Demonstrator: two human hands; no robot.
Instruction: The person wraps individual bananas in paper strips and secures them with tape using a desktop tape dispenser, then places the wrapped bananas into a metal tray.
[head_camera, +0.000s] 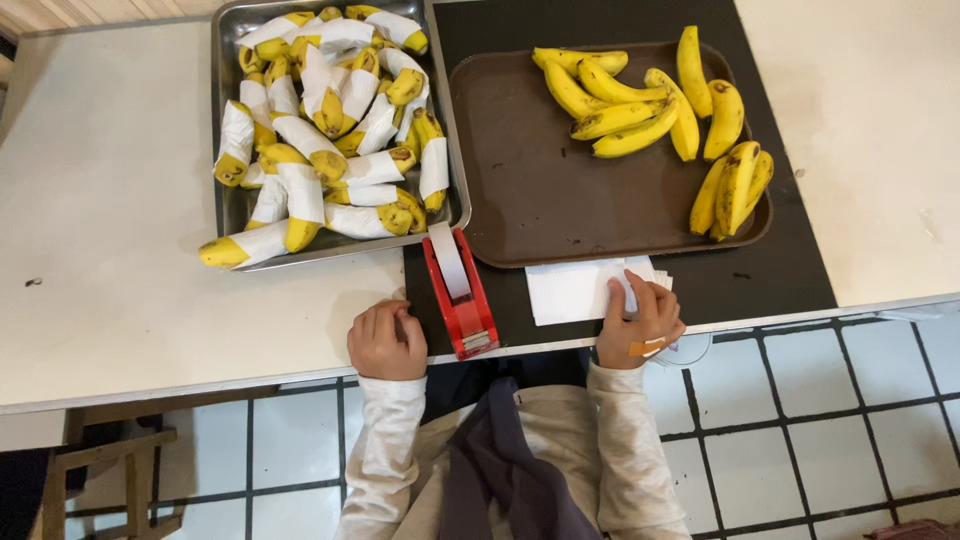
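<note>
Under the right hand (640, 325), fingers pressed flat on a stack of white paper sheets (575, 291). Left hand (387, 341) curled closed, empty, just left of red tape dispenser (460, 292); brown banana tray (540, 190) beyond.

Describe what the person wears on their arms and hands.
Both arms are covered by long, loose, cream-coloured sleeves that reach the wrists, slightly creased. The left hand is bare, with no ring, watch or glove visible. The right hand is also bare, apart from an orange sticking plaster near its wrist. A dark purple-grey apron hangs between the arms.
</note>
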